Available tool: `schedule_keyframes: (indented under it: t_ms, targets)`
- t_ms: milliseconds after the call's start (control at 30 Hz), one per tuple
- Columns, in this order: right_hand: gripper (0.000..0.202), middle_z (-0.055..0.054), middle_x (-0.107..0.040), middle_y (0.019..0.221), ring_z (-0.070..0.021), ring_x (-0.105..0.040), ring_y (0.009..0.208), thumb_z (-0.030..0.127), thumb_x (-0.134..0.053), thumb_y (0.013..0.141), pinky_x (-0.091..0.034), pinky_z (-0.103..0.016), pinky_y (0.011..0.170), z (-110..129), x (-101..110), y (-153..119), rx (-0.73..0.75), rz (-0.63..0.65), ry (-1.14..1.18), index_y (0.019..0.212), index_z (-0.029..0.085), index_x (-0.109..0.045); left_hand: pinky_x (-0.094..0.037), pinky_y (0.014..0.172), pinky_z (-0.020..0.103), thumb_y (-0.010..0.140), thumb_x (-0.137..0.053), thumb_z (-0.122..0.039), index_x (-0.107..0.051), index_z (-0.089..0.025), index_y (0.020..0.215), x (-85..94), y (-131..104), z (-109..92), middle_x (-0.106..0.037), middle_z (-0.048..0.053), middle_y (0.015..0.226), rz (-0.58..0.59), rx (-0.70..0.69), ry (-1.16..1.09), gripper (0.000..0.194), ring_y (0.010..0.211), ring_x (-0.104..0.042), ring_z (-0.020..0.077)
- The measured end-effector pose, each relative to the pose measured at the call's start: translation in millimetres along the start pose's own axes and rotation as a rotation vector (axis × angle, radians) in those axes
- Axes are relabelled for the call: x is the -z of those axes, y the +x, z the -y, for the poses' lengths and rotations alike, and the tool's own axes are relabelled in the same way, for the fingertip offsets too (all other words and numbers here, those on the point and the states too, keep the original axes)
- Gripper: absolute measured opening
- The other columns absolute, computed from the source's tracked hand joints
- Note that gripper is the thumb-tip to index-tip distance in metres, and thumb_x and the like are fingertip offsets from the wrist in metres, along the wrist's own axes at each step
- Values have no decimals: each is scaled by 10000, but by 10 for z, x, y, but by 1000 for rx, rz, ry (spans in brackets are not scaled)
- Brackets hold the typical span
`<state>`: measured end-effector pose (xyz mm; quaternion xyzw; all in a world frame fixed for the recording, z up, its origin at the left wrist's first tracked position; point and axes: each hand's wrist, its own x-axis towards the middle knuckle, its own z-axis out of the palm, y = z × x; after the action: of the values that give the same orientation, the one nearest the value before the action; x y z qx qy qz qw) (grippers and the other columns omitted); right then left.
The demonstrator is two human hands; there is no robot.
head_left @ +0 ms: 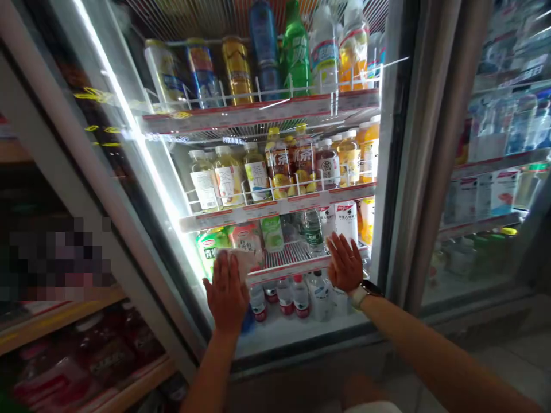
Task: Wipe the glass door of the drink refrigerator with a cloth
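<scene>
Both hands flat, fingers spread: left hand (pixel 227 291) pressed white cloth (pixel 241 259) on glass fridge door (pixel 275 327); right hand (pixel 344 263) bare against glass.

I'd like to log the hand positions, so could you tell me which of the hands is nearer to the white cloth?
Left. The left hand presses flat on the white cloth; the right hand lies flat well to its right.

Tea bottles (pixel 279 163) on the middle shelf read "冰茶"; other labels are illegible.
</scene>
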<state>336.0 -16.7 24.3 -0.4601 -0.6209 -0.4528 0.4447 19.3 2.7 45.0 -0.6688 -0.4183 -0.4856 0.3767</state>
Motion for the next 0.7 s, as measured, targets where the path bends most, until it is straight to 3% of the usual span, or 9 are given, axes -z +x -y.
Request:
schedule_keyframes:
  t_ms: [100,200,333,433,500,600,700]
  targets:
    - [703,-116,-415,1537,-262,-389,1419,195,-398,883,-289,-476,1178,7,-3,-25,-6,-7,-7,1562,184,-216,-70,1229,530,960,-392,-259,-125,-165,1562,147,70,370,-211,149,1611,-12,177,-22,665,1503,-140,277]
    - [710,-115,-389,1553,-279,-399,1412,202,-418,884,-300,-491,1167,-3,-30,-60,-9,-18,-16,1564,197,-214,-145,1230,492,965,-382,-259,-104,-152,1563,212,-44,554,-175,150,1622,-27,219,-64,668,1505,-138,265]
    - [723,-109,-341,1579,-304,-374,1424,217,-421,886,-312,-518,1159,-57,-78,-111,9,-13,-42,1571,213,-187,-174,1223,509,958,-435,-241,-99,-171,1563,202,-243,548,-209,163,1609,-48,215,-2,695,1499,-157,275]
    - [714,-106,-278,1605,-309,-309,1456,212,-405,900,-273,-542,1179,-35,-59,-111,15,-18,-25,1573,209,-170,-167,1215,554,947,-470,-229,-97,-174,1561,216,-262,494,-245,173,1593,-44,241,33,720,1494,-157,300]
    - [716,-124,-193,1628,-328,-224,1484,216,-402,916,-232,-584,1184,82,-5,-66,-8,4,2,1577,182,-129,-158,1214,566,948,-467,-220,-90,-180,1560,255,-208,483,-238,168,1595,-43,262,19,720,1495,-147,305]
    - [725,-151,-14,1644,-370,-105,1500,226,-425,937,-148,-660,1171,436,110,102,-40,83,41,1578,177,-90,-143,1217,567,955,-439,-207,-102,-196,1560,336,-85,511,-175,148,1616,-72,299,-33,692,1498,-129,309]
    - [713,-116,6,1649,-327,-192,1493,194,-426,944,-45,-637,1191,888,178,391,114,137,96,1576,256,-102,-142,1226,534,960,-422,-199,-89,-191,1562,392,24,542,-108,132,1631,-150,310,-83,688,1504,-89,301]
